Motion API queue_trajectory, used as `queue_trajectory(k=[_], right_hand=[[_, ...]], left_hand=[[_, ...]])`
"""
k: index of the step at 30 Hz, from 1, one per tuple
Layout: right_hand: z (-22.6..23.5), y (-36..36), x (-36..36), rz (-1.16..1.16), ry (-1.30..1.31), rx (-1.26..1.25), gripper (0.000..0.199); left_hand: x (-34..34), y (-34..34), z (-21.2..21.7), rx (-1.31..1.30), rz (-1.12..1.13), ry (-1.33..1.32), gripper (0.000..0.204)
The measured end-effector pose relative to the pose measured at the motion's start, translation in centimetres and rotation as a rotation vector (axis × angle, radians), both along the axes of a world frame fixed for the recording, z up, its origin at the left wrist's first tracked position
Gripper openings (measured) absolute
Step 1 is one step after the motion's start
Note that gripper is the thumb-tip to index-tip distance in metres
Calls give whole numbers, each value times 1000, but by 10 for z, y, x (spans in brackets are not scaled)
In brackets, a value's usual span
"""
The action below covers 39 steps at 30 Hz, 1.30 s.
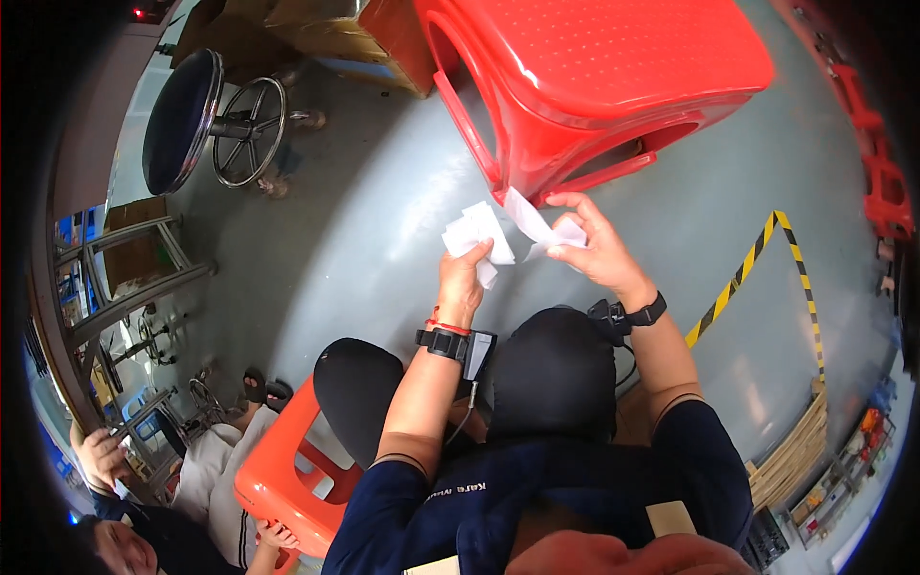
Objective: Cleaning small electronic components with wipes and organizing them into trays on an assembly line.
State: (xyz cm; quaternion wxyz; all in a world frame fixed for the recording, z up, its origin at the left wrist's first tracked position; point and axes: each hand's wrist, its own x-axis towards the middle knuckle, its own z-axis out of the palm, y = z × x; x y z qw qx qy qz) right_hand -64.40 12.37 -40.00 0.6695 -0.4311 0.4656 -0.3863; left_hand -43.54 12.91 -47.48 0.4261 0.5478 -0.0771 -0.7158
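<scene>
White paper scraps (489,233), perhaps torn, pinched between left hand (463,278) and right hand (594,247).

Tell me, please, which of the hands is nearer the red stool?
Right. The right hand holds paper just under the red stool; the left hand is lower, farther away.

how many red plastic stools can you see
2: one big red stool in front of the hands, one orange-red stool at lower left. More red ones may sit at the far right edge.
</scene>
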Motion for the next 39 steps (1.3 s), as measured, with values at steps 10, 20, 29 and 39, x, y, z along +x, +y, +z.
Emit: queue_trajectory(k=[10,20,29,39], right_hand=[[-17,-7,17,46,196,-60,18],[-4,-17,30,57,501,-166,13],[30,-27,24,-60,233,-87,11],[36,-21,61,-343,125,-54,14]], left_hand=[[-20,-10,20,-141,57,184,37],[-29,-14,44,-190,67,212,35],[-22,-24,53,-271,149,110,30],[-18,-24,102,-197,140,459,38]])
